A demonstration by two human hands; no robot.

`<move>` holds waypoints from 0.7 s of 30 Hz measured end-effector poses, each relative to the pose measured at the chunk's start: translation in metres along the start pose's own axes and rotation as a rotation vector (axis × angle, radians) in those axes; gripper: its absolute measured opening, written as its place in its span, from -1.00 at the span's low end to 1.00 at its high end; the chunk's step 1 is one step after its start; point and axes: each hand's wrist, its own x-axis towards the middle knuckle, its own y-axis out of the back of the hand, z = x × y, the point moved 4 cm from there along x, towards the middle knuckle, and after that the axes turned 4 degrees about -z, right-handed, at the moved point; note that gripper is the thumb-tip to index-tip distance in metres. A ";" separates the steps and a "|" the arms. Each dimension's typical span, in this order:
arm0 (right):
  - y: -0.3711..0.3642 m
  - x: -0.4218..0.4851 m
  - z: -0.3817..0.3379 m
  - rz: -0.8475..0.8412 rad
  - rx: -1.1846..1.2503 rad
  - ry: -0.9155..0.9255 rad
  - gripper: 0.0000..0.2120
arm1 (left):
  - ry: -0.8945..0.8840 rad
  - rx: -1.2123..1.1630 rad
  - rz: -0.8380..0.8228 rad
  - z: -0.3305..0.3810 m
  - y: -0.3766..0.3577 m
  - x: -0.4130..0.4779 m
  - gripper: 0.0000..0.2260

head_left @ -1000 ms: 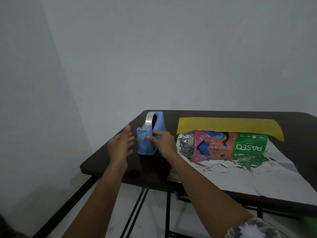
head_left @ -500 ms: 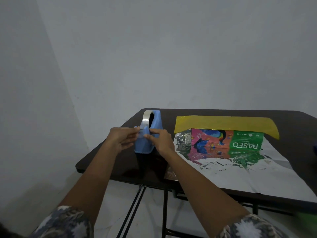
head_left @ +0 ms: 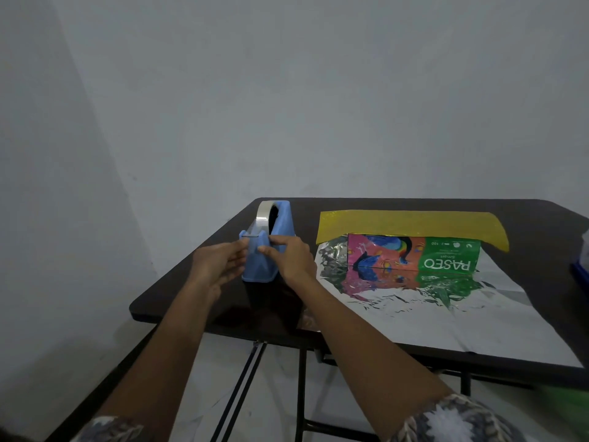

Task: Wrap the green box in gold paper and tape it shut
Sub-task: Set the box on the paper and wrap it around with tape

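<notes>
The green box (head_left: pixel 446 264), printed with colourful birds, lies on the wrapping paper (head_left: pixel 462 317), whose silver side faces up. The paper's far edge is folded over and shows gold (head_left: pixel 408 223). A blue tape dispenser (head_left: pixel 280 228) with a clear tape roll stands at the table's left end, apart from the paper. My right hand (head_left: pixel 291 261) grips the dispenser's right side with thumb and fingers. My left hand (head_left: pixel 218 264) is at the dispenser's front, its fingertips pinching the tape end just below the cutter.
The dark folding table (head_left: pixel 191 301) stands in a corner of grey walls, with its left and near edges close to my hands. Something blue (head_left: pixel 580 272) shows at the far right edge of the view.
My left hand has come in from beside the dispenser to its front and taken the tape end. My right hand has stayed on the dispenser.
</notes>
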 end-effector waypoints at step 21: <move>0.002 -0.003 -0.002 -0.012 -0.005 0.048 -0.61 | -0.114 -0.343 0.096 -0.016 -0.017 0.002 -0.76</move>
